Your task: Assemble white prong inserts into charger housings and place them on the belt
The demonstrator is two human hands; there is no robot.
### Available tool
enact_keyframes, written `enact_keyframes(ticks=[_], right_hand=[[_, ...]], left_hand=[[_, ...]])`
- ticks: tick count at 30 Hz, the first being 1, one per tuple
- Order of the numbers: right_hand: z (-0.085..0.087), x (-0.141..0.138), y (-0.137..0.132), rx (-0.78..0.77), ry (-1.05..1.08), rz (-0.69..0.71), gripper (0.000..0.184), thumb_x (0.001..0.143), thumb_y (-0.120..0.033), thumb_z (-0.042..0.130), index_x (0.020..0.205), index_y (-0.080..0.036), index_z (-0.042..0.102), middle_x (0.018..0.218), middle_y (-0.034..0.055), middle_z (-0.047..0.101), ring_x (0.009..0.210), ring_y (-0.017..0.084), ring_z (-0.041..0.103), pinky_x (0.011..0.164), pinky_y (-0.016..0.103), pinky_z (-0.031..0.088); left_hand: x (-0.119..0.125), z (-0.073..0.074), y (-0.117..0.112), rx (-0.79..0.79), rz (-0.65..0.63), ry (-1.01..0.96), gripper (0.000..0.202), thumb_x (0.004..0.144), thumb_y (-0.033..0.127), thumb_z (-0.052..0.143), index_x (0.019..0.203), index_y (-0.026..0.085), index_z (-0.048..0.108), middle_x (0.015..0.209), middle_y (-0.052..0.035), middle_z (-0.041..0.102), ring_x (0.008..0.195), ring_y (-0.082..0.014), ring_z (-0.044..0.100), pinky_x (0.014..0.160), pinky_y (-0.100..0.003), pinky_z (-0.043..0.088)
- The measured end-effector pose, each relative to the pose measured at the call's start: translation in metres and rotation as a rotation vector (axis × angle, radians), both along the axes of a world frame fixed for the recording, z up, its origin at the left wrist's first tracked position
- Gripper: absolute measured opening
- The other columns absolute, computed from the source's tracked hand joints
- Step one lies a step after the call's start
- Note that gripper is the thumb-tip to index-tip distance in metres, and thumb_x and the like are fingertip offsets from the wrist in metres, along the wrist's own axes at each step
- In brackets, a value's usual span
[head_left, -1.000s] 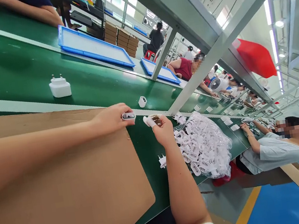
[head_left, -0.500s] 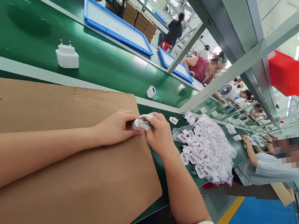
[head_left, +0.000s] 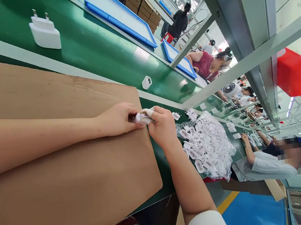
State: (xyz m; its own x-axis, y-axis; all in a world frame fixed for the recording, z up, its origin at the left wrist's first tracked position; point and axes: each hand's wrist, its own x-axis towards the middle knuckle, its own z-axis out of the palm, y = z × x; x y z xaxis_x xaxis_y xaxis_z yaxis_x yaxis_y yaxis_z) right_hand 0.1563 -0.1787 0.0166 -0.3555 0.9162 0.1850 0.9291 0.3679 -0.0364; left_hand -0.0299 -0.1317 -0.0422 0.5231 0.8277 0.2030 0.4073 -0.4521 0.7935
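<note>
My left hand [head_left: 116, 120] reaches in from the left over the brown cardboard sheet, thumb and fingers pinched on a small white charger housing [head_left: 142, 118]. From the other side my right hand [head_left: 162, 125] grips the same piece just past the cardboard's right edge. White coverings wrap some of my right fingertips, and they partly hide the piece. Right of my right hand lies a clear plastic bag [head_left: 216, 147] spilling many white charger housings. A loose white plug piece [head_left: 176, 115] lies near the bag, close to my right knuckles.
The cardboard sheet [head_left: 79, 184] covers the near bench. Beyond a pale rail, a green belt carries a white charger [head_left: 45, 32] and a smaller one [head_left: 147, 82]. Blue-rimmed trays [head_left: 120, 16] stand behind. A metal frame and red bin [head_left: 294, 72] are at upper right; co-workers sit along the line.
The chargers on the green belt have shifted left relative to the cardboard. Both hands stay together on the white piece, which has turned slightly. The whole view has tilted a little.
</note>
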Motion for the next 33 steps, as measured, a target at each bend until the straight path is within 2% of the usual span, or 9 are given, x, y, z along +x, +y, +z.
enact_keyframes(ticks=[11, 17, 19, 22, 24, 26, 29, 31, 33], right_hand=[[0.011, -0.007, 0.003, -0.074, -0.033, -0.041, 0.024, 0.082, -0.005, 0.058, 0.082, -0.024, 0.074, 0.090, 0.0003, 0.064, 0.091, 0.019, 0.064, 0.095, 0.031, 0.045], [-0.012, 0.009, 0.000, 0.010, 0.322, -0.033, 0.047, 0.091, -0.018, 0.068, 0.138, -0.026, 0.069, 0.114, 0.0037, 0.076, 0.110, 0.023, 0.069, 0.112, 0.037, 0.047], [-0.011, 0.025, 0.005, 0.074, 0.440, -0.076, 0.059, 0.097, -0.029, 0.067, 0.154, -0.025, 0.057, 0.132, 0.0080, 0.074, 0.118, 0.024, 0.068, 0.114, 0.039, 0.048], [-0.004, 0.052, 0.013, 0.187, 0.409, -0.416, 0.059, 0.102, -0.031, 0.059, 0.159, -0.019, 0.052, 0.149, 0.0168, 0.066, 0.135, 0.030, 0.062, 0.119, 0.045, 0.044], [-0.001, 0.069, 0.018, 0.144, 0.310, -0.693, 0.060, 0.099, -0.025, 0.058, 0.158, -0.014, 0.053, 0.157, 0.0217, 0.059, 0.145, 0.035, 0.056, 0.122, 0.051, 0.041], [-0.002, 0.083, 0.022, 0.020, 0.263, -0.821, 0.060, 0.094, -0.018, 0.061, 0.154, -0.013, 0.058, 0.158, 0.0223, 0.060, 0.147, 0.037, 0.056, 0.122, 0.053, 0.041], [-0.010, 0.096, 0.028, -0.087, 0.441, -0.745, 0.044, 0.091, -0.018, 0.066, 0.134, -0.017, 0.074, 0.139, 0.0151, 0.076, 0.131, 0.031, 0.068, 0.117, 0.046, 0.046], [-0.016, 0.100, 0.032, -0.097, 0.623, -0.668, 0.030, 0.091, -0.027, 0.069, 0.117, -0.019, 0.080, 0.124, 0.0103, 0.082, 0.115, 0.026, 0.074, 0.105, 0.038, 0.053], [-0.020, 0.101, 0.036, -0.106, 0.834, -0.628, 0.026, 0.088, -0.033, 0.071, 0.107, -0.018, 0.082, 0.111, 0.0081, 0.083, 0.098, 0.022, 0.075, 0.089, 0.032, 0.056]], left_hand=[[0.003, -0.003, -0.008, 0.130, 0.029, -0.002, 0.042, 0.082, 0.061, 0.060, 0.067, 0.022, 0.060, 0.075, -0.0082, 0.061, 0.078, -0.0260, 0.060, 0.071, -0.036, 0.045], [0.002, 0.010, 0.004, -0.089, -0.010, -0.005, 0.042, 0.075, 0.061, 0.064, 0.088, 0.021, 0.072, 0.087, -0.0050, 0.075, 0.083, -0.0266, 0.067, 0.072, -0.033, 0.049], [-0.005, 0.022, 0.021, -0.155, 0.103, 0.003, 0.051, 0.075, 0.059, 0.067, 0.106, 0.019, 0.076, 0.100, -0.0047, 0.078, 0.091, -0.0267, 0.069, 0.078, -0.032, 0.051], [-0.026, 0.039, 0.057, -0.127, 0.413, 0.111, 0.064, 0.083, 0.056, 0.068, 0.130, 0.013, 0.069, 0.122, -0.0087, 0.076, 0.102, -0.0259, 0.066, 0.087, -0.033, 0.050], [-0.045, 0.044, 0.085, -0.085, 0.560, 0.205, 0.064, 0.089, 0.053, 0.064, 0.136, 0.009, 0.064, 0.133, -0.0127, 0.070, 0.110, -0.0269, 0.062, 0.096, -0.036, 0.049], [-0.063, 0.043, 0.110, -0.063, 0.646, 0.289, 0.063, 0.093, 0.053, 0.059, 0.139, 0.011, 0.060, 0.141, -0.0104, 0.065, 0.118, -0.0267, 0.059, 0.105, -0.038, 0.047], [-0.076, 0.038, 0.133, -0.133, 0.673, 0.386, 0.064, 0.095, 0.059, 0.056, 0.141, 0.015, 0.058, 0.145, -0.0068, 0.063, 0.127, -0.0280, 0.056, 0.113, -0.041, 0.047], [-0.072, 0.036, 0.133, -0.166, 0.760, 0.420, 0.073, 0.090, 0.056, 0.063, 0.145, 0.008, 0.056, 0.156, -0.0156, 0.054, 0.140, -0.0353, 0.048, 0.120, -0.048, 0.042], [-0.061, 0.038, 0.125, 0.012, 0.888, 0.360, 0.085, 0.088, 0.050, 0.065, 0.155, 0.002, 0.046, 0.170, -0.0234, 0.034, 0.154, -0.0412, 0.031, 0.129, -0.056, 0.029]])
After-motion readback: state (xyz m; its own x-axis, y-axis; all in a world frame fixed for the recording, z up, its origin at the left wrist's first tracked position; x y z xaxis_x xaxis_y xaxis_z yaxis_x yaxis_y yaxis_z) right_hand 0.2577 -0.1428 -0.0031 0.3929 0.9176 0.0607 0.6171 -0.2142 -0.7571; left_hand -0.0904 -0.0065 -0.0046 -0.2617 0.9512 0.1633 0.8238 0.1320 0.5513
